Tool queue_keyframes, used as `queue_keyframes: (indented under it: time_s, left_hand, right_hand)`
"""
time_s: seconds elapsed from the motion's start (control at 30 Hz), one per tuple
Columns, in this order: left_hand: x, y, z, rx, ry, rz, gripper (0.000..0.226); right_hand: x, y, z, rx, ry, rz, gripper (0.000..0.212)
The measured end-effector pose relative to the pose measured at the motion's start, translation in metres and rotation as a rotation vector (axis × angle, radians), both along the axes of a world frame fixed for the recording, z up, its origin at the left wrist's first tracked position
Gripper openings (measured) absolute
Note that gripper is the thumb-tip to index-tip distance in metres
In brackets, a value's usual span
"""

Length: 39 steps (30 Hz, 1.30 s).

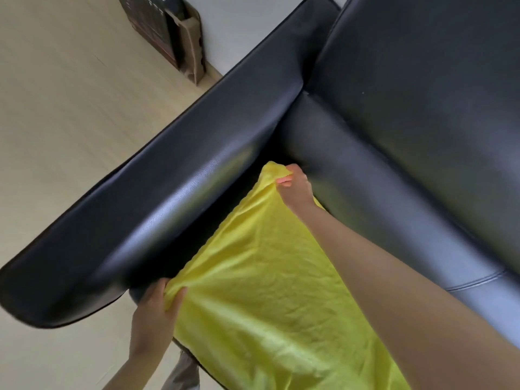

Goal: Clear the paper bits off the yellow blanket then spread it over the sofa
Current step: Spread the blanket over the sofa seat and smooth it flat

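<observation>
Blanket: While it lay across the seat of the black sofa (pixel 394 108), the yellow blanket (pixel 267 291) was stretched between both hands, one short edge running along the foot of the sofa's armrest (pixel 157 209).
Paper bits: none showed on the visible yellow surface, so the clearing step looked done, as a judgement.
Long axis: the cloth ran away from the armrest along the seat, out of the lower edge of the view.
Right grip: the right hand (pixel 295 187) pinched the far corner of the blanket, at the inner end of the armrest close to the sofa's backrest, fingers curled round a small bunched peak of cloth.
Left grip: the left hand (pixel 157 308) pinched the near corner at the front end of the armrest, thumb on top and fingers under the edge.
Key relation: both corners sat hard against the armrest; the rest of the cloth lay on the side away from it, so the next pull would probably be to lay this edge flat and smooth outward from the armrest.
Nearer hand: the left was nearer the body; the right arm reached across the cloth.
Materials: thin, soft, finely wrinkled fabric; smooth, glossy, padded leather-like sofa with piped edges.
Beyond the armrest: pale wood-look floor (pixel 70 122) and a dark box (pixel 157 32) at the wall.
</observation>
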<state>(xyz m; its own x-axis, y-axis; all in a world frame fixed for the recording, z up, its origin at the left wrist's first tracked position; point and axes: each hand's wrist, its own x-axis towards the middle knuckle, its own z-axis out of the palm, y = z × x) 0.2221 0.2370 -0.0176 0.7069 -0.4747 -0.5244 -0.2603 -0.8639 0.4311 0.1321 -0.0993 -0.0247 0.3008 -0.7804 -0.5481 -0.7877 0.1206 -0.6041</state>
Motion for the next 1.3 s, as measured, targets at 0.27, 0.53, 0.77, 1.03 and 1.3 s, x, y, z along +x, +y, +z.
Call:
queue_keyframes:
  time_s: [0.27, 0.53, 0.77, 1.03, 1.3]
  left_hand:
    - [0.001, 0.022, -0.024, 0.204, 0.09, 0.183, 0.051]
    - [0.012, 0.048, -0.019, 0.081, 0.178, 0.145, 0.025]
    - [0.028, 0.039, -0.038, 0.076, 0.061, 0.385, 0.059]
    - [0.035, 0.028, -0.062, 0.023, 0.135, 0.723, 0.053]
    - [0.008, 0.019, -0.04, 0.268, -0.045, 0.727, 0.076]
  right_hand:
    - [0.015, 0.047, -0.013, -0.11, 0.054, 0.169, 0.072]
    - [-0.049, 0.14, -0.026, -0.293, 0.317, 0.421, 0.069]
    - [-0.046, 0.138, -0.038, -0.23, 0.442, 0.593, 0.08]
    - [-0.005, 0.117, -0.04, -0.119, 0.474, 0.525, 0.082]
    - [-0.015, 0.148, -0.032, -0.302, 0.335, 0.323, 0.068]
